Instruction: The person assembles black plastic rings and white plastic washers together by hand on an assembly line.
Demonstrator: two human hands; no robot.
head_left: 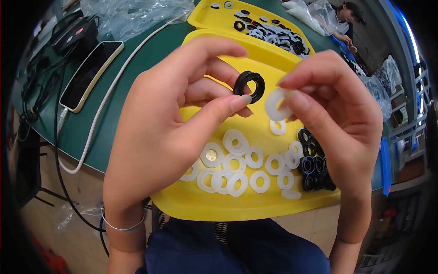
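Note:
My left hand (182,100) grips a black ring (257,89) between thumb and fingers, its open centre turned toward my right side. Facing it, my right hand (333,105) pinches a white flat ring (276,106) between thumb and forefinger; this hand is slightly blurred. A small gap separates the two rings. Both hands are held above a yellow tray (205,211). Several loose white rings (234,163) lie in the tray below, some overlapping. Beside them at the right, partly hidden by my right hand, is a cluster of black rings (308,166).
A second yellow tray (199,16) behind holds mixed black and white rings (278,36). On the green table (130,68) at left lie a phone (91,75), a white cable (109,89) and clear plastic bags (132,20). Another person (344,23) sits at the far right.

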